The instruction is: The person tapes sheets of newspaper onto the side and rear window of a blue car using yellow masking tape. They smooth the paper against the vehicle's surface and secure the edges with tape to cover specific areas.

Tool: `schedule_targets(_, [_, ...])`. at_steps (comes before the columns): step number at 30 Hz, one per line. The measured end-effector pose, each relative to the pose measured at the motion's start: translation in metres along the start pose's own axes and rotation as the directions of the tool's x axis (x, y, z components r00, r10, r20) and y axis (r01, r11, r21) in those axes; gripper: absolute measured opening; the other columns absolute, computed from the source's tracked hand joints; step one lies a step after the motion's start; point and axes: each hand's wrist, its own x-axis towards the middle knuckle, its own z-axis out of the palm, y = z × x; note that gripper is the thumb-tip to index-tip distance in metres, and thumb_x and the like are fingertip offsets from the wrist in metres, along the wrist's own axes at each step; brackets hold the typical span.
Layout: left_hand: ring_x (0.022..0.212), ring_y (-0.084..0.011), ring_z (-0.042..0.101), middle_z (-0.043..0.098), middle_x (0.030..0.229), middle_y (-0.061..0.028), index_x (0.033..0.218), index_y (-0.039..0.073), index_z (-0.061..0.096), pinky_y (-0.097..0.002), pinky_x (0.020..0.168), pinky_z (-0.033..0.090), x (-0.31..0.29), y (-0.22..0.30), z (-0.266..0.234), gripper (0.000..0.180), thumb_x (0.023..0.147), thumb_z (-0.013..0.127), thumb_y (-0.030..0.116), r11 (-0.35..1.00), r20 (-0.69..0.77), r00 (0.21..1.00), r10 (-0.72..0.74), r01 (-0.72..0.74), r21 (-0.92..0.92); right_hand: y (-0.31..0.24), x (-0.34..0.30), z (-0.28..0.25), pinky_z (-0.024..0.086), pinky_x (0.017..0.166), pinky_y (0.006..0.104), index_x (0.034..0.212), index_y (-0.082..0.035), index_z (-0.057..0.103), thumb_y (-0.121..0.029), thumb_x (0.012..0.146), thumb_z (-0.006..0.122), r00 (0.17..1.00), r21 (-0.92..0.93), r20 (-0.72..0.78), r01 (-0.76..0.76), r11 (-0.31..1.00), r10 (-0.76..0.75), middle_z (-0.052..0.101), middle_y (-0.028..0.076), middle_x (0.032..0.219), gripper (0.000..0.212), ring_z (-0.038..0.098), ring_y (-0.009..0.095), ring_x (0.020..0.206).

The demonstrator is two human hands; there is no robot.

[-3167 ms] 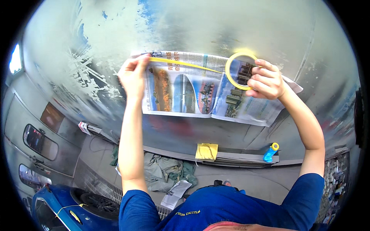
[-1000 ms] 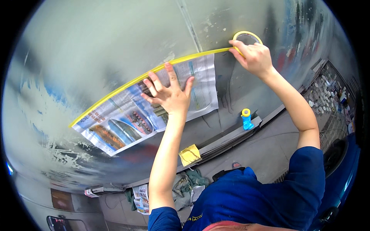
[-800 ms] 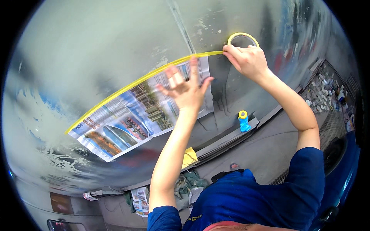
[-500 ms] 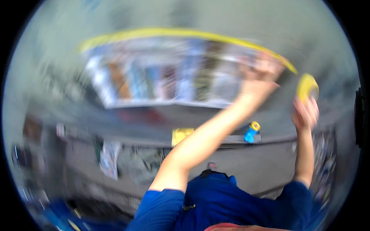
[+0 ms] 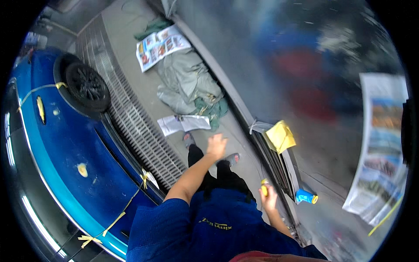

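Note:
My left hand (image 5: 217,146) is in the air before my legs, loosely curled with its fingertips partly apart and nothing visible in it. Just beyond it, a folded printed paper sheet (image 5: 185,124) lies on the floor; I see no contact between them. My right hand (image 5: 269,201) is closed around a roll of yellow masking tape (image 5: 264,190), low at my right side. On the grey wall to the right hangs a sheet of newspaper (image 5: 379,153), with a yellow tape strip (image 5: 386,218) along its outer edge.
A blue car (image 5: 74,131) with bits of yellow tape stands at left, beside a floor grating (image 5: 131,105). Grey-green cloth (image 5: 190,78) and another newspaper (image 5: 161,46) lie ahead. A ledge at right bears yellow paper (image 5: 280,136) and a blue roll (image 5: 305,196).
My view has swung left from the wall to the floor and car. My left hand has come off the newspaper on the wall. My right hand, still holding the tape roll, has dropped lower.

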Motion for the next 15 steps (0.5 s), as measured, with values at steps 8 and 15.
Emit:
schedule_targets(8, [0.147,-0.0335,0.036,0.033,0.161,-0.0168,0.157,0.006,0.031,-0.0533,0.117,0.034,-0.055,-0.214,0.137,0.092,0.085,0.079,0.037,0.604,0.555,0.603,-0.573,0.769,-0.211,-0.013,-0.061,0.086,0.051,0.065,0.0376,0.129,-0.009,0.053,-0.015,0.096,0.072,0.726,-0.107,0.378,-0.582,0.806,0.574,0.064,0.014,0.078,0.038,0.063,0.025,0.069])
schedule_targets(15, [0.149,-0.0330,0.031,0.025,0.165,-0.0152,0.164,0.012,-0.006,-0.0472,0.113,0.039,0.082,-0.283,0.233,0.138,0.073,0.089,0.054,-0.671,0.688,0.306,-0.659,0.176,-0.721,0.016,-0.131,0.119,0.051,0.072,0.0290,0.134,-0.006,0.044,0.000,0.096,0.066,0.518,0.100,0.335,-0.850,0.517,0.787,0.063,0.012,0.107,0.045,0.062,0.018,0.092])
